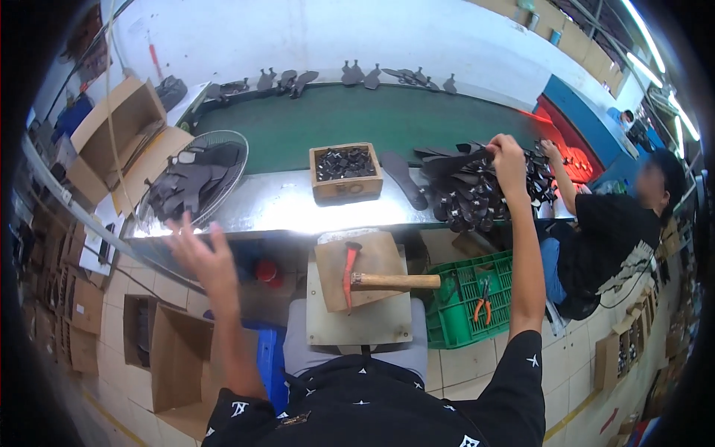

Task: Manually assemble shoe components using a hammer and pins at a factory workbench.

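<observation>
From far off, I see my right hand (509, 160) pinching the end of a dark flat sole (460, 162) above the pile (477, 197) on the tabletop (275, 200), while my left hand (202, 257) spreads wide near the wire basket (243, 160). I think this step is picking out one sole, so the next move calls for a snug pinch. Dark marks like writing show on the wooden box (348, 189).

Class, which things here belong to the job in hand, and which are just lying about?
Likely the job:
- dark flat piece, in the right hand
- wooden box of small black parts
- hammer

Seemingly just lying about:
- orange-handled pliers
- red container
- green crate
</observation>
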Tool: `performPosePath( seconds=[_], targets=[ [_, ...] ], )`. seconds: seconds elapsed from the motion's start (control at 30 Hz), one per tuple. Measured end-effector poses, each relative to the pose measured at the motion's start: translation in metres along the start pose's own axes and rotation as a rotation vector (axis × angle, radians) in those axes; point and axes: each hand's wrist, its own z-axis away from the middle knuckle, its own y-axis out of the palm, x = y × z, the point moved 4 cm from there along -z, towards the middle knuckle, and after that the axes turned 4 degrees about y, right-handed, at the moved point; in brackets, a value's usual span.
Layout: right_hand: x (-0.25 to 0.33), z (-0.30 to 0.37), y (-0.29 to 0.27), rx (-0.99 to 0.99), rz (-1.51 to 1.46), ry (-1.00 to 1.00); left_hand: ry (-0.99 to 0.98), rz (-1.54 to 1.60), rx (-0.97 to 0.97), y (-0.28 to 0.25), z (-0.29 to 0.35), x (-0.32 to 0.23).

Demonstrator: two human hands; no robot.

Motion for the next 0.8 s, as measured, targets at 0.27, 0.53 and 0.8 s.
performPosePath(
  seconds=[0.27, 0.53, 0.8],
  targets=[
    [0.263, 0.062, -0.076, 0.089, -0.038, -0.831, 0.551, 0.677, 0.288, -0.031, 0.022, -0.167],
    [0.191, 0.167, 0.010, 0.332, -0.396, -0.180, -0.019, 1.270, 0.996, -0.042, 0.059, -0.137],
    [0.141, 0.255, 0.056, 0.575, 0.193, -0.069, -0.484, 1.565, 0.970, -0.010, 0.109, -0.122]
  ],
)
